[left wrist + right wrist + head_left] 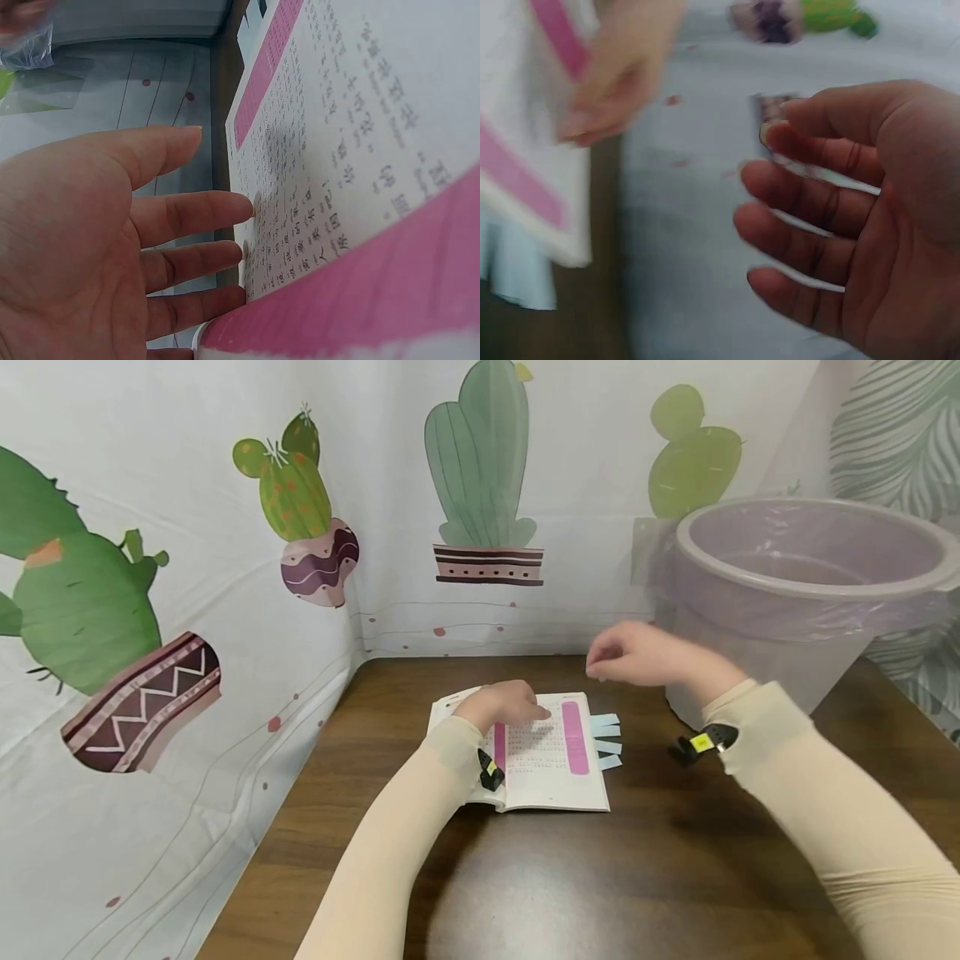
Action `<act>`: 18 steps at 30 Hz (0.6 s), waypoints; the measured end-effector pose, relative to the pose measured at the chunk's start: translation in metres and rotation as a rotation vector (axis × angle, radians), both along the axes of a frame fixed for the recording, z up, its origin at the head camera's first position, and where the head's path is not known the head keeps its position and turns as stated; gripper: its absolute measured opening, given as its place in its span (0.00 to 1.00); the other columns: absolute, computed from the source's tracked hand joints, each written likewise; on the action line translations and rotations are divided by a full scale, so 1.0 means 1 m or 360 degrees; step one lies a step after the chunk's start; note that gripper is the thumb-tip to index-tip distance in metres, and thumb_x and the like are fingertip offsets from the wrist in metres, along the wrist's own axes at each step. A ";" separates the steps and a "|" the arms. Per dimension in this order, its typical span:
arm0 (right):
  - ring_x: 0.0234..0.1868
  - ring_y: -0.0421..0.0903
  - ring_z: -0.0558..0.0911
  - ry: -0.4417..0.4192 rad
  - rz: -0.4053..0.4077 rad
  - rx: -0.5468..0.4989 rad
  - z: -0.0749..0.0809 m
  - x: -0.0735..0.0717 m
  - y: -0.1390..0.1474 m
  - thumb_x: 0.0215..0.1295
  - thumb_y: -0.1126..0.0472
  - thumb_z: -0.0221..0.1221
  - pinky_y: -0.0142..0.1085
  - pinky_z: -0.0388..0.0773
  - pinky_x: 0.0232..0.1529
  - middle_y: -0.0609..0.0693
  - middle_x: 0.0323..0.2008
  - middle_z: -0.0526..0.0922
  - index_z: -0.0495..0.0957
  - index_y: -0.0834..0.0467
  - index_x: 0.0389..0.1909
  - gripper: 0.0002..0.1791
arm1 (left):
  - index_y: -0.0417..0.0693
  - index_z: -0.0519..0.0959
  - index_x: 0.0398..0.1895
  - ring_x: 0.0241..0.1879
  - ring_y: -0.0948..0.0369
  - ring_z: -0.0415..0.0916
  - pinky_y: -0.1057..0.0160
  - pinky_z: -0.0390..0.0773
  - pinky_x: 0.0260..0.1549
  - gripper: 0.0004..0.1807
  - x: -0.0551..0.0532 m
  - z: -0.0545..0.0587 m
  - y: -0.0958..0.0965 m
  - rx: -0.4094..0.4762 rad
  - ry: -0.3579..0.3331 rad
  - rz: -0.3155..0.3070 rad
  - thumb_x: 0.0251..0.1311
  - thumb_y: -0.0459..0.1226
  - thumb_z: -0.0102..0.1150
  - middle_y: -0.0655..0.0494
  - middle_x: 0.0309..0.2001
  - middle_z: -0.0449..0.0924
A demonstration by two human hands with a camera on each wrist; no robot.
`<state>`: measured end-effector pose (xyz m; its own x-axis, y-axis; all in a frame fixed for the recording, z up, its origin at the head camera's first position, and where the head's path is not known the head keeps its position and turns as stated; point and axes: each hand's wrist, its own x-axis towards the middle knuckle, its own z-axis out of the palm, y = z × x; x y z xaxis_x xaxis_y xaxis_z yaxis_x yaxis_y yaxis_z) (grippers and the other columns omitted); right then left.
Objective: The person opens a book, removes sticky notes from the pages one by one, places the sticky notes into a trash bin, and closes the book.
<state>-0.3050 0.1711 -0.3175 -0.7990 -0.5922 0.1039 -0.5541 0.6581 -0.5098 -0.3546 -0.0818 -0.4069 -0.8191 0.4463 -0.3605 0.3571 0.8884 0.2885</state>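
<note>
An open book (551, 789) with printed text and pink bands (575, 739) lies on the brown table. Pale blue tabs (609, 747) stick out from its right edge. My left hand (508, 702) is over the book's upper part; in the left wrist view its fingers (199, 255) are spread, nearly straight, with tips right at the page. Off to the right of the book, my right hand (636, 653) is raised above the table. Its fingers (795, 240) are loosely bent, thumb close to the index finger, and nothing shows between them.
A large bin (750, 643) with a clear plastic liner stands at the table's back right. Behind the table (600, 893) hangs a white cloth (390, 460) printed with cacti. Both wrists wear small black devices (491, 772) over cream sleeves.
</note>
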 end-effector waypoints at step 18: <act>0.21 0.45 0.76 -0.0615 -0.0604 0.0144 -0.124 -0.038 0.006 0.64 0.52 0.67 0.37 0.73 0.23 0.49 0.22 0.80 0.79 0.55 0.24 0.14 | 0.49 0.80 0.66 0.61 0.55 0.76 0.45 0.72 0.69 0.32 0.001 -0.002 -0.001 0.0037 -0.0002 0.0014 0.71 0.59 0.52 0.51 0.66 0.80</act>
